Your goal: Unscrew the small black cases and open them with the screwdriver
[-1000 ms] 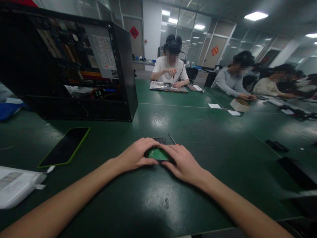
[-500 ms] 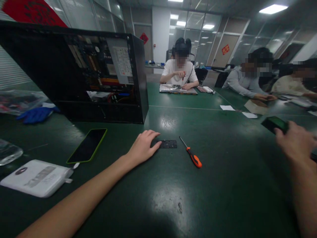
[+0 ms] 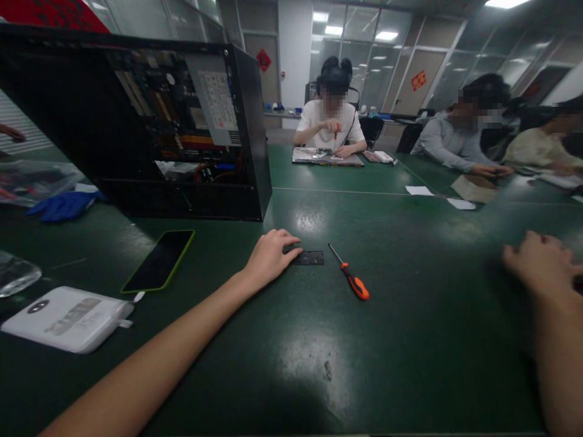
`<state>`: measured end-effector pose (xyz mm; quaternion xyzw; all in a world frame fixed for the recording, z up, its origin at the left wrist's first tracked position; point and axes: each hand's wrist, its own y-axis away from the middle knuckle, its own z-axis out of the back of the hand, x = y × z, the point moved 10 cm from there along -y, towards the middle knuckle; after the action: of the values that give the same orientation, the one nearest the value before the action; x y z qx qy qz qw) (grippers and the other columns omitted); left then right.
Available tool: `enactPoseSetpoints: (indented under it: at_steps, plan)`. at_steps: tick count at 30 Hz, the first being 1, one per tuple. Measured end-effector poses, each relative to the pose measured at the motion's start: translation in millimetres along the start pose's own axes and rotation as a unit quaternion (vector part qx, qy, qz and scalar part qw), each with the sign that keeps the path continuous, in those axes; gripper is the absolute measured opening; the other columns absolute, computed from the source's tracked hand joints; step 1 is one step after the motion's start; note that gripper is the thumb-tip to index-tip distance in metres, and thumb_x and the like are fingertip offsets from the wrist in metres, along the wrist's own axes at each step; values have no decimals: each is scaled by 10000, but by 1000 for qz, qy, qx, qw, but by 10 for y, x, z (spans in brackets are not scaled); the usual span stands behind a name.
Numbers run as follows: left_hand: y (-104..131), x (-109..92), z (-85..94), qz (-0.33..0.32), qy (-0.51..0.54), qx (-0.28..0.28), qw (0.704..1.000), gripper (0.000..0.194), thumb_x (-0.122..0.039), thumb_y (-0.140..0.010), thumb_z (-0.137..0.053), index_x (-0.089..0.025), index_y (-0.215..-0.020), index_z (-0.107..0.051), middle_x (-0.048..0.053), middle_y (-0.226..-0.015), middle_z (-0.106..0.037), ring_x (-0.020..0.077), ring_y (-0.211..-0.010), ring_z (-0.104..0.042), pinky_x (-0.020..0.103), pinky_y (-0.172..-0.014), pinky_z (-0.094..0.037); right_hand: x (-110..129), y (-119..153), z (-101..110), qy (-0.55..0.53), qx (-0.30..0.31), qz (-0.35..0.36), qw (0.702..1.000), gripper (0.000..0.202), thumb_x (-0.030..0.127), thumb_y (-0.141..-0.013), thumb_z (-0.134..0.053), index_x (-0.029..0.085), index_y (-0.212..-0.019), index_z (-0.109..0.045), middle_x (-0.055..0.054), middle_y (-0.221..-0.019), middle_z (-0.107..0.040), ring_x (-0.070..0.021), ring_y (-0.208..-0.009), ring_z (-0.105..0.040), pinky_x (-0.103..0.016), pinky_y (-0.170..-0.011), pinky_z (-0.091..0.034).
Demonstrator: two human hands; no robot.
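On the green table, my left hand rests at the left end of a thin black rectangular plate. Its thumb lies over the near side and its fingers curl along the far side, covering that end. To the right of the plate is a screwdriver with an orange and black handle, its tip pointing away and to the left. Far over at the right edge, my right hand is low above or on the table. It is smeared by motion, and I cannot make out anything in it.
A black computer case with its side open stands at the left. Before it lie a green-edged phone, a white power bank, a clear plastic item and a blue glove. Several people sit across the table, papers near them.
The dark green-faced block that my right hand held is out of sight, and that hand has lowered slightly. My left hand stays by the plate. The view has tilted down a little.
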<state>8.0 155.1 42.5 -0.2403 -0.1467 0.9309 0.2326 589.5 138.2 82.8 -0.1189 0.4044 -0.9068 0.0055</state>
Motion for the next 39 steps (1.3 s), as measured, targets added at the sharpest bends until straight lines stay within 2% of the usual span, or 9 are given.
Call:
enactPoseSetpoints:
  at_steps: [3,9,15,20,24,26,28,34,39]
  plan:
    - [-46,-28,-105,-2,-13,24,1000,147,-279,-978,-678,-217,-992,-811,76,-1054,-753,273,-990,-673,432,-881,-512,630,-78,-187,63,21,-22,998,534,505,-945,-465,160,-1303,-660,-296,-1313,-602,-576,-1268,-525,-873,-973,-286]
    - [92,-431,-33,-115,-61,3,992,180,-262,-1039,-591,-185,-1029,-754,80,-1054,-747,254,-975,-666,391,-820,-476,2665,139,-550,-183,146,105,967,415,424,-1018,-520,172,-1318,-655,-166,-1320,-672,-266,-1109,-690,-457,-1022,-546]
    - [553,-1261,165,-367,-112,-91,919,234,-209,-1070,-492,-208,-1100,-724,60,-1002,-773,210,-853,-658,361,-691,-435,3780,922,-742,-465,441,15,768,524,542,-1076,-404,249,-1462,-602,-111,-1316,-715,-238,-1177,-682,-464,-1057,-541]
    - [669,-1389,131,-393,-96,-73,911,251,-239,-1065,-472,-272,-1144,-709,44,-1101,-786,207,-865,-682,355,-648,-466,4059,1231,-646,-510,548,14,663,539,554,-1083,-375,199,-1284,-727,-40,-839,-736,-179,-773,-680,-345,-772,-595]
    - [681,-1328,218,-378,-100,-132,911,255,-258,-1034,-557,-233,-1273,-644,65,-1113,-776,230,-936,-698,369,-720,-510,3411,673,-691,-386,415,38,823,496,519,-1056,-447,233,-1379,-691,-100,-1204,-758,-241,-1025,-703,-435,-937,-565]
    - [661,-1268,256,-362,-85,-145,917,276,-232,-1012,-588,-191,-1282,-625,87,-1108,-772,243,-955,-700,378,-742,-518,2704,217,-528,-222,253,65,939,499,482,-1032,-469,207,-1376,-704,-153,-1352,-699,-304,-1182,-660,-492,-1042,-497]
    - [624,-1202,252,-343,-72,-134,927,275,-203,-1006,-577,-181,-1276,-622,99,-1117,-768,245,-961,-703,382,-756,-523,1766,-90,-348,-16,140,25,990,536,476,-998,-472,176,-1371,-714,-215,-1350,-688,-363,-1162,-662,-520,-971,-504]
    - [608,-1118,195,-329,-57,-101,937,263,-189,-999,-561,-177,-1248,-643,105,-1120,-769,254,-972,-708,393,-768,-532,-947,16,212,242,21,-299,923,346,450,-751,-619,254,-926,-845,-343,-925,-731,-531,-891,-685,-642,-613,-419]
    - [629,-1115,197,-334,-42,-95,937,235,-172,-991,-565,-153,-1207,-657,106,-1086,-768,246,-945,-702,385,-758,-528,-1473,331,7,237,99,-386,886,203,389,-655,-714,268,-787,-809,-349,-1076,-727,-546,-1095,-672,-653,-708,-435]
